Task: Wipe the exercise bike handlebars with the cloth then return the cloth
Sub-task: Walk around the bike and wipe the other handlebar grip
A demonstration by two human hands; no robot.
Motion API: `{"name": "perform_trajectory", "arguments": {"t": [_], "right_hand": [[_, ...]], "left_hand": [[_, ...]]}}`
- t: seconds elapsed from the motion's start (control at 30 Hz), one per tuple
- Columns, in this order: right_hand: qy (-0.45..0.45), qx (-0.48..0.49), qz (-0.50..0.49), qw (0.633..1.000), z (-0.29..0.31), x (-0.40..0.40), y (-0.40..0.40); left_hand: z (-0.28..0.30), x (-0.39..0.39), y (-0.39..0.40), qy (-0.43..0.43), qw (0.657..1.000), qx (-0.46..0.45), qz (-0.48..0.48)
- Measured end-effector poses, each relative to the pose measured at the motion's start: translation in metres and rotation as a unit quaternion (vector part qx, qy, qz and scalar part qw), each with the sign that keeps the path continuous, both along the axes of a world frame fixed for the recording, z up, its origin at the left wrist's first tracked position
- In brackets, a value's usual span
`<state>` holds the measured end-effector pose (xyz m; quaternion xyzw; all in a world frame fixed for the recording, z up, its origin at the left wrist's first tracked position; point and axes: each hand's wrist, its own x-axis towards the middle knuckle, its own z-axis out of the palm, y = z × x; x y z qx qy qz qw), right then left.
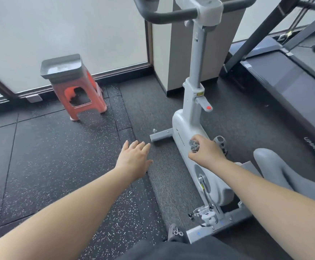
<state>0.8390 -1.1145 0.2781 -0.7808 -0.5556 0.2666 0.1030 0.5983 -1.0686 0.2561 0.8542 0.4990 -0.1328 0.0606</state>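
Left arm: extended forward and bare to the frame edge. Left hand (134, 158): held palm down, fingers (136, 146) spread and straightened, nothing gripped. Right arm: extended forward from the lower right, forearm bare. Right hand (206, 150): closed into a loose fist, knuckles up, a bunched grey cloth (194, 145) pinched between thumb and fingers; most of the cloth appears to be hidden inside the fist.

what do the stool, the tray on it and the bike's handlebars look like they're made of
Stool: orange-red moulded plastic, matte, with cut-out sides. Tray: grey, probably plastic, dull finish; metal not excluded. Handlebars: dark matte covering, likely rubber or foam over a bar; no shine.
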Motion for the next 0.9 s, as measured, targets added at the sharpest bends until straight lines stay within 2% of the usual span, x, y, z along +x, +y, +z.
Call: {"name": "perform_trajectory", "arguments": {"t": [0.23,0.47,0.67,0.9], "right_hand": [[-0.007,0.015,-0.065,0.998,0.006,-0.028,-0.082],[-0.038,0.032,-0.127,0.991,0.005,-0.064,-0.200],[-0.014,0.009,-0.215,0.976,0.000,-0.064,-0.305],[-0.007,-0.015,-0.307,0.952,0.000,-0.024,-0.422]], "left_hand": [[0.007,-0.027,-0.055,-0.004,0.998,0.034,-0.051],[0.009,-0.051,-0.135,0.016,0.989,0.024,-0.147],[0.016,-0.024,-0.202,0.010,0.977,0.013,-0.214],[0.021,0.039,-0.283,-0.025,0.957,0.030,-0.288]]}}
